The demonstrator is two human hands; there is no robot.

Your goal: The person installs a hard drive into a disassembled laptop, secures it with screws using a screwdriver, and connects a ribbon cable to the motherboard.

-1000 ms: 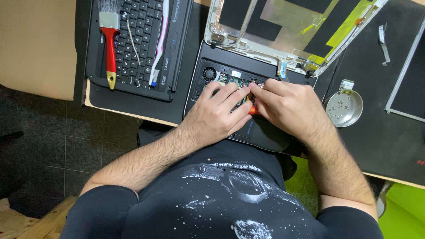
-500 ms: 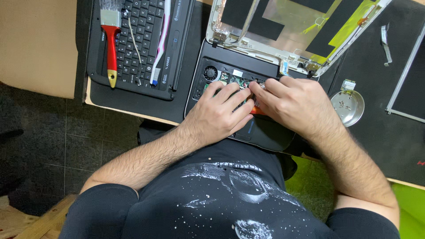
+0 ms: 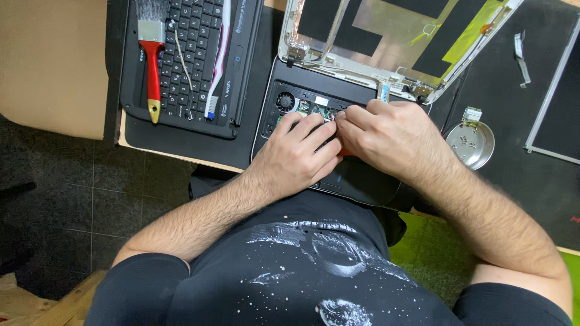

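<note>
My left hand point(image 3: 299, 157) lies flat on the open laptop base point(image 3: 362, 181) just below its fan point(image 3: 284, 101) to steady it, while my right hand point(image 3: 386, 136) pinches an orange tool point(image 3: 344, 153) beside it.

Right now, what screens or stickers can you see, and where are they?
Screen panel: far right on the black mat, flat dark rectangle with a pale edge.
Laptop lid: above the hands, pale shell with no screen in it, black patches and yellow-green tape.
Small label: white rectangle inside the open laptop base, above the left hand.
</note>
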